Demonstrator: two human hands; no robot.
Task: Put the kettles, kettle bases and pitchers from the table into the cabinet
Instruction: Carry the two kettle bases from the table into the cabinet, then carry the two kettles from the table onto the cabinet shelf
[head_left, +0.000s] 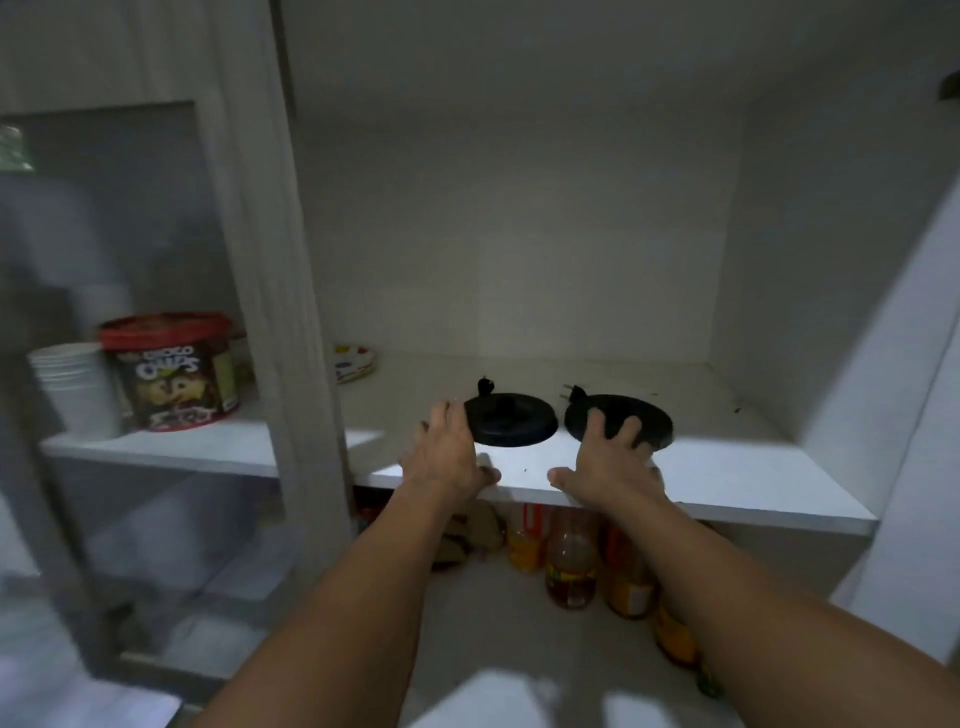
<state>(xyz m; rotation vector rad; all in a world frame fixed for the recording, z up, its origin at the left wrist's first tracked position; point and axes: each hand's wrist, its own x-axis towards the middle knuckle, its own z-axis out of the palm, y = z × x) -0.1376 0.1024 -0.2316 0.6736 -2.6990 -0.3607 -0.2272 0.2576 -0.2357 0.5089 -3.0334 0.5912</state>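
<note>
Head view, from the left: behind the glass cabinet door (156, 312) a stack of white cups (72, 387) stands on the shelf, touching or just beside a red-lidded cereal tub (174, 371). Right of the door frame, at the back left of the open compartment, lies a spotted paper plate (355, 362).

On the white shelf (727, 467) of that compartment sit 2 black kettle bases, side by side and nearly touching, near the front edge. The left kettle base (511, 423) lies flat with its centre connector up, and its black plug (485, 387) sticks up just behind it. The left hand (449, 457) reaches over the shelf edge with fingers loosely spread; its fingertips (452, 413) touch the left rim of that base, and the thumb rests on the shelf front. It does not close around the base.

The right kettle base (623, 418) also lies flat, its plug (571, 393) with 2 pins showing at its back left. The right hand (615, 467) has its fingers spread and laid on top of the near part of this base, thumb out to the left over the shelf edge; whether it grips the rim cannot be told.

Below the shelf, between and under the forearms, stand several bottles (571, 561) with yellow and amber contents, close together on the lower shelf.
</note>
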